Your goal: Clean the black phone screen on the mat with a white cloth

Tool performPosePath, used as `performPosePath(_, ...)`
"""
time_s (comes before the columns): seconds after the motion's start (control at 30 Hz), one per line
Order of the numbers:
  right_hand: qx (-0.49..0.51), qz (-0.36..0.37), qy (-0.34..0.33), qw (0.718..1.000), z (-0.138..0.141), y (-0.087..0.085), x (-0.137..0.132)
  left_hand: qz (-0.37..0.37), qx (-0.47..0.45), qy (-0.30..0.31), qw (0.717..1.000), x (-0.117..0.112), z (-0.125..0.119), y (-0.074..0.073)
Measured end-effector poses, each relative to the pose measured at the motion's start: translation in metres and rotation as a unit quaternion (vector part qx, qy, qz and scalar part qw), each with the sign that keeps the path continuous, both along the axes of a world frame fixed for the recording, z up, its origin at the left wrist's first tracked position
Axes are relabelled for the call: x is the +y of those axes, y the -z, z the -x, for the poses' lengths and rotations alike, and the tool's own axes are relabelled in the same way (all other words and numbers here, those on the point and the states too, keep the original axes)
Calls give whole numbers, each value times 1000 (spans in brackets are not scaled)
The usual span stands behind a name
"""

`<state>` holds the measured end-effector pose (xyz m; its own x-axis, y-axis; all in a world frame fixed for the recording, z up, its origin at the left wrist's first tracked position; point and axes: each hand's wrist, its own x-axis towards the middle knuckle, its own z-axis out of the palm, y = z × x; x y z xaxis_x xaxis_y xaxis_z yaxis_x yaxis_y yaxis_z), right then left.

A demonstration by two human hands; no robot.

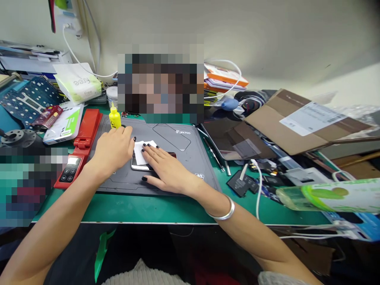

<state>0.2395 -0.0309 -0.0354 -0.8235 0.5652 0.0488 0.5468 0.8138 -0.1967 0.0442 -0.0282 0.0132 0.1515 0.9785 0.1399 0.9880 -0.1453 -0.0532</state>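
Green worktop [148, 209], grey mat [169, 136]: my right hand [168, 168] lies fingers-spread on a slippery, fragile smartphone [137, 163], left hand [112, 148] fingers together beside it; hold its edges.

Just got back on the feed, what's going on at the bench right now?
A person is working at a green bench mat with both bare hands. Their right hand lies flat over a phone, its fingers on a white paper sheet covering part of the phone. Their left hand rests on the grey work mat beside the sheet. A yellow bottle stands just beyond the left hand.
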Motion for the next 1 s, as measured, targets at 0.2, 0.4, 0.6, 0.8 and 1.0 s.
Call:
performPosePath(0.2,6,7,-112,994,6,0,-12,-14,-10,11,1000,-2,-1,1)
performPosePath(0.4,4,-2,-3,1000,-6,0,3,-27,-9,14,1000,-1,0,3)
performPosePath(0.6,-12,-3,-86,996,-2,-5,-8,-21,1,22,1000,-1,-1,3)
performPosePath(0.8,-3,-20,-11,1000,-7,-4,-4,-20,12,21,999,-1,0,5)
performPosePath(1.0,-2,-6,-102,995,-2,-6,-13,10,37,28,999,-2,-4,3)
